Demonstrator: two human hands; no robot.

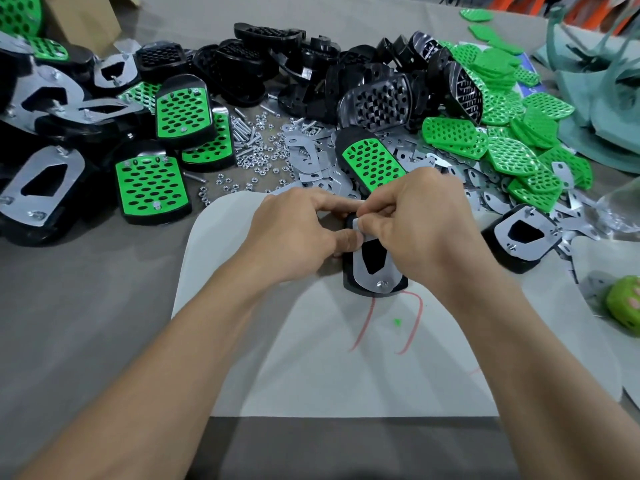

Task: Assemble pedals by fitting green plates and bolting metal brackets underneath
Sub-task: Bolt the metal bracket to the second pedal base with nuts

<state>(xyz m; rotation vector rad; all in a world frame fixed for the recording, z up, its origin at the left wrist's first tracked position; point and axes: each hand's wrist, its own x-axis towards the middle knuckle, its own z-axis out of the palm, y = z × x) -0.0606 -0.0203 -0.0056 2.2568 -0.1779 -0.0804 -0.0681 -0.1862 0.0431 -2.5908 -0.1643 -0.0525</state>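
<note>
Two hands meet over the upturned pedal point(347, 279): left hand point(298, 233) grips its edge, right hand point(415, 223) pinches the metal bracket point(357, 266)

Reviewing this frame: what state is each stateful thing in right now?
Pedal in hand: underside up on the white sheet.
Metal bracket: laid on it, near-end bolt fitted.
Left hand: grips the pedal's far end.
Right hand: pinches the bracket's far end.
Pedal behind the hands: face up, green plate fitted.
Pedal at right: underside up, own bracket on.

Head view, downward over near worktable point(86, 306)
</note>
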